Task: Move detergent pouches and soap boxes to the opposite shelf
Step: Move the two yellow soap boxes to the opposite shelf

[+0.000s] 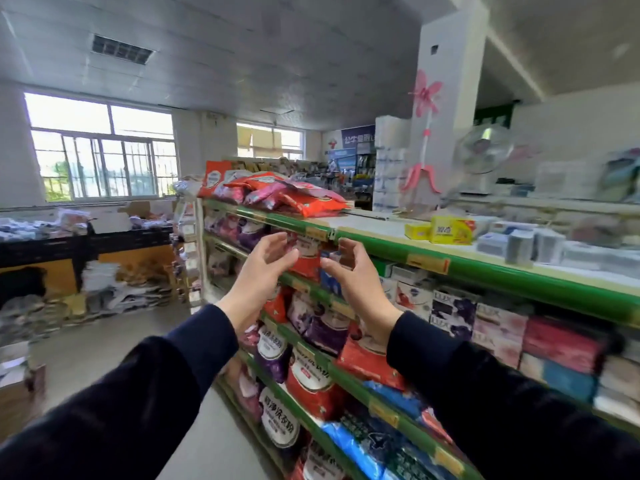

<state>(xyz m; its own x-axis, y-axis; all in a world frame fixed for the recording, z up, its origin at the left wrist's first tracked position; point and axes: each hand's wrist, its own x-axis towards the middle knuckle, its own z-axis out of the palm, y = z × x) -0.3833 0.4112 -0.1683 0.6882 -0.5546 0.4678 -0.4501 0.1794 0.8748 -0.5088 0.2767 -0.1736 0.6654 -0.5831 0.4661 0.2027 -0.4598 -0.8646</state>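
Observation:
My left hand (258,271) and my right hand (356,275) are raised side by side in front of a green-edged shelf unit (485,268), fingers curled and apart, holding nothing. Between and behind them sits a red detergent pouch (306,261) on the second tier. More red and pink pouches (294,195) are piled on the top tier at the left. Purple, red and blue pouches (311,375) fill the lower tiers. Soap boxes (453,313) are stacked on the right under the top tier.
Yellow boxes (450,230) and small grey packs (526,245) stand on the top tier at right. A black table (86,237) with goods stands left, by the windows. A white pillar (446,98) and a fan (485,150) rise behind the shelf. The grey aisle floor (104,341) lies left.

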